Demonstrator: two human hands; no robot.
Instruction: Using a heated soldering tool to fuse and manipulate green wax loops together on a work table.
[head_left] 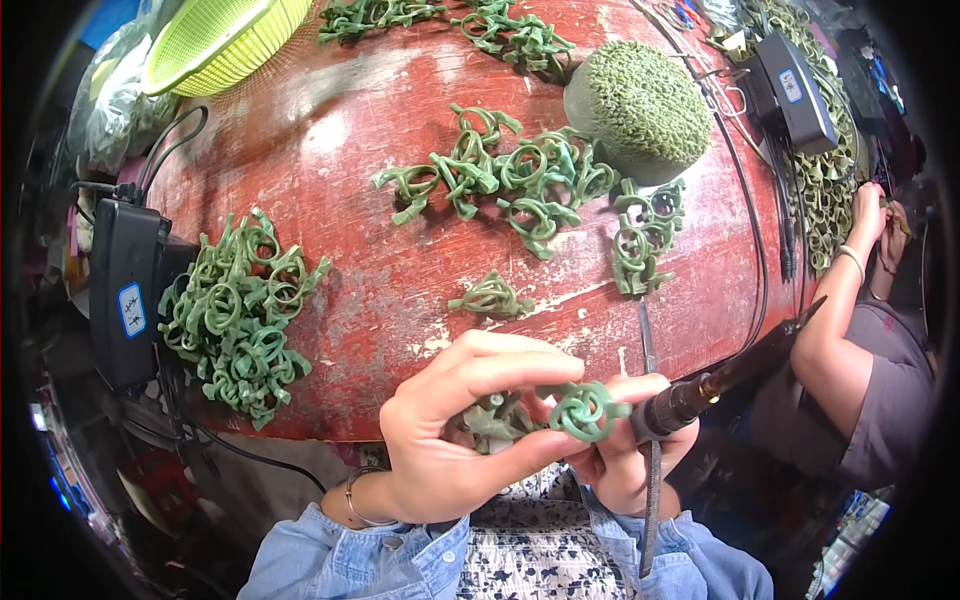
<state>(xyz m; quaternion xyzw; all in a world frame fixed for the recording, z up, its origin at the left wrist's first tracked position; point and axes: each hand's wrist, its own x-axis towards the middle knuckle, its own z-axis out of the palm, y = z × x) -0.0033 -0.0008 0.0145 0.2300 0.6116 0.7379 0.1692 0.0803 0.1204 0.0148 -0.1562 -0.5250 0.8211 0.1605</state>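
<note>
My left hand (470, 420) pinches a green, waxy-looking ring (585, 410) with a rounded openwork head between thumb and fingertips. More green ring pieces (497, 420) lie in the hollow of that palm. Beside it, my right hand (640, 465) is closed round a black pen-shaped tool (690, 400) with a small brass-coloured part, its dark narrow end slanting up to the right. Some right fingers are hidden behind the ring and tool. Just beyond my hands a small green ring piece (495, 297) rests on the red worn table (390, 320).
Heaps of green rings (240, 310) and a further cluster (530, 175) lie on the table near a rough-topped green block (650, 105). Black boxes (125, 290) with cables flank the table. A yellow-green basket (225, 45) stands far left. Another person's arm (835, 310) is at right.
</note>
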